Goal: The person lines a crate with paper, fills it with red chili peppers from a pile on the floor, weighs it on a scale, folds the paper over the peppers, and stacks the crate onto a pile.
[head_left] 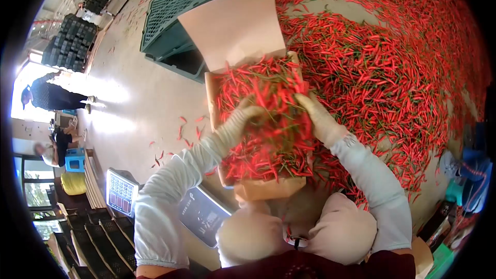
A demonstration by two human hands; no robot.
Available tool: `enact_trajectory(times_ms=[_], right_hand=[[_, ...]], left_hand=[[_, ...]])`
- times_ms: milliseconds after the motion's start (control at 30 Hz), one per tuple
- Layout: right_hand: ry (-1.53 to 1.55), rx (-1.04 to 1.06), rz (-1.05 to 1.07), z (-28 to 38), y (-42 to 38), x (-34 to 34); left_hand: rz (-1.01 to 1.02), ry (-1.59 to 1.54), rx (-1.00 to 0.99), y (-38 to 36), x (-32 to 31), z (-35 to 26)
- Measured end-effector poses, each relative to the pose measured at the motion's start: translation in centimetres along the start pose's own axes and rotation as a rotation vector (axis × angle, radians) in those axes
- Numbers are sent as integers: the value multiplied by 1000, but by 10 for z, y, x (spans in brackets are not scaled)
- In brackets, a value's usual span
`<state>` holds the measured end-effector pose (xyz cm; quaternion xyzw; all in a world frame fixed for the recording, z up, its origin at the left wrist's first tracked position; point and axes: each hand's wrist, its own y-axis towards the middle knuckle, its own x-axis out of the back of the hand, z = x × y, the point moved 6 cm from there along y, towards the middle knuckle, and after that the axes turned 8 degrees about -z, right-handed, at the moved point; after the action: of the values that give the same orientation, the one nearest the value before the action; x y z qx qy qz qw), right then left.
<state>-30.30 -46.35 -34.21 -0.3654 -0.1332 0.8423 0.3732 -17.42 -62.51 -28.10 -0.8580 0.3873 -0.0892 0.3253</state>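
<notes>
A cardboard box lined with paper stands in front of me, heaped with red chili peppers with green stems. My left hand, in a pale glove, is at the left side of the heap, its fingers partly hidden by peppers. On the opposite side my right hand, also gloved, has its fingers curled against the peppers. Between both hands a clump of chili peppers is held above the heap, smeared by motion. A paper flap stands raised at the box's far side.
Loose chili peppers cover the floor on the right. Dark green crates stand behind the box. A scale's display is at my left, beside black crates. Two people are farther left, one standing and one seated.
</notes>
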Motion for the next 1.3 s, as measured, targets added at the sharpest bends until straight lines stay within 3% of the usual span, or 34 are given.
enact_trajectory(times_ms=[33,67,133,200,267,333,367,400,500,533,567,667,733,767,800,867,933,1000,1033,1067,1133,1167,1200,1233,1267,1300], right_hand=[[-24,6,1,-13,21,-4],[-429,347,-99,2,26,-8],[-852,689,-192,17,27,-26],[-1155,596,-108,17,23,-45],[-1404,546,-102,19,20,-69],[-1656,694,-138,19,41,-78],[-1492,661,-129,29,53,-80],[-1417,756,-139,27,75,-70],[-1565,850,-265,30,117,-58],[-1633,881,-302,29,120,-57],[-1710,770,-345,42,100,-72],[-1684,695,-384,39,99,-70],[-1690,719,-378,23,99,-65],[-1666,840,-384,17,98,-67],[-1633,959,-395,10,96,-70],[-1813,798,-380,3,96,-97],[-1900,839,-474,4,108,-109],[-1994,625,-477,18,128,-112],[-1952,577,-462,20,134,-115],[-1885,534,-451,23,136,-115],[-1783,540,-321,23,130,-112],[-1751,540,-191,21,138,-105],[-1718,535,-58,18,147,-92],[-1491,730,109,27,147,-84],[-1186,638,227,49,118,-88],[-1180,748,202,56,108,-81]], left_hand=[[-98,186,-173,32,32,2],[-190,332,-283,44,46,3],[-429,649,-462,66,74,4],[-486,1097,-628,25,36,-25],[-518,1104,-745,53,35,0],[-596,1207,-789,76,40,-7],[-671,1250,-754,88,47,-9],[-665,1224,-748,98,52,-7],[-563,1248,-626,113,56,-13],[-602,1265,-629,122,59,-13],[-635,1259,-633,124,60,-12],[-712,1179,-689,132,65,-16],[-725,1171,-656,133,66,-16],[-726,1225,-626,135,64,-18],[-777,1206,-771,132,62,-20],[-744,1221,-786,132,63,-20],[-709,1133,-845,128,69,-16],[-714,904,-1062,99,69,-24],[-774,796,-1100,76,62,-28],[-919,902,-1172,54,54,-31],[-694,919,-1323,21,19,-38],[-573,1023,-1217,28,2,-32],[-551,1200,-1242,28,-13,-25],[-571,1282,-1186,44,-8,-15],[-589,1360,-1128,66,-3,-4],[-687,1435,-1070,83,12,0]])
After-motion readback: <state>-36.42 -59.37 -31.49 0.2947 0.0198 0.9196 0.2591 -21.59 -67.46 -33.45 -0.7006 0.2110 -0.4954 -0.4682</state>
